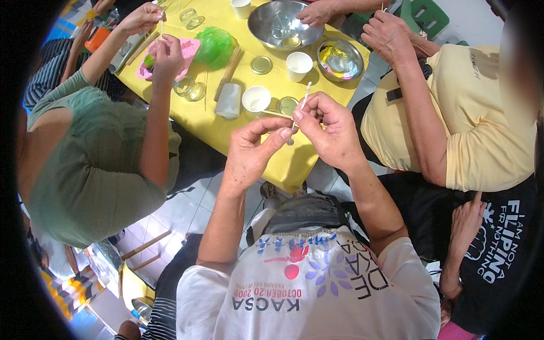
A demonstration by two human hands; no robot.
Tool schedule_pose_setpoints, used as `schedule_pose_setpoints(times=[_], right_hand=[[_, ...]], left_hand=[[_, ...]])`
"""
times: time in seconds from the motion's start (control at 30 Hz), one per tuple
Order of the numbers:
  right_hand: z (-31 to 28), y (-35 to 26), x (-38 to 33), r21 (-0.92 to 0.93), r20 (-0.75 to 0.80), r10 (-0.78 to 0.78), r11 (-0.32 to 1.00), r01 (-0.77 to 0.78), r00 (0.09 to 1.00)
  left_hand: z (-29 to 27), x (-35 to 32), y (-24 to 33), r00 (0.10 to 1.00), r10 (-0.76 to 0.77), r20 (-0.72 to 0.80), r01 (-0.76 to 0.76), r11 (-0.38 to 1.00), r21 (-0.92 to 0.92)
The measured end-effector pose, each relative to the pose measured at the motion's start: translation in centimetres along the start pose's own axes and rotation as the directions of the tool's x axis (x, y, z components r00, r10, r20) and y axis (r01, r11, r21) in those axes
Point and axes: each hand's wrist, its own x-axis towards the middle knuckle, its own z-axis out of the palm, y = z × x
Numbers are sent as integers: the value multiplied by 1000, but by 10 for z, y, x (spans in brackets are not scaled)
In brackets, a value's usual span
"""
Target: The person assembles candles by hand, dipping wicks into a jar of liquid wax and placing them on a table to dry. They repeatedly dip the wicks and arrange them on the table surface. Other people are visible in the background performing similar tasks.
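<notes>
In front of my chest, above the near edge of the table, both hands meet at a thin white candle wick (307, 93). My right hand (331, 133) pinches the wick between thumb and forefinger, its white end sticking up past the fingers. My left hand (252, 150) is closed on the wick's lower part, where a small metal disc (290, 141) hangs below the fingertips. A thin wooden stick (276, 114) crosses the wick at the fingertips; which hand grips it is hidden. Just beyond them stand a white paper cup (256, 99) and a round lid (287, 105).
The yellow-covered table (249, 127) holds a tipped cup (228, 101), another paper cup (298, 66), a steel bowl (266, 21), a smaller bowl (357, 54), glass jars (196, 92), a green plastic bag (214, 48) and a pink mould (190, 51). People work close on both sides.
</notes>
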Motion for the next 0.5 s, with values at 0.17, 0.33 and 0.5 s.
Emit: schedule_pose_setpoints(times=[0.17, 0.33, 0.5], right_hand=[[3, -6, 2, -96, 84, 10, 995, -2, 996], [-3, -8, 6, -110, 144, 30, 994, -15, 989], [-8, -10, 10, -119, 166, 47, 993, -27, 985]], left_hand=[[3, -3, 0, 998, 8, -67, -8, 1000, 3], [6, 0, -5, 996, 22, -89, -27, 998, -56], [11, 3, -7, 991, 77, -110, -83, 995, -48]])
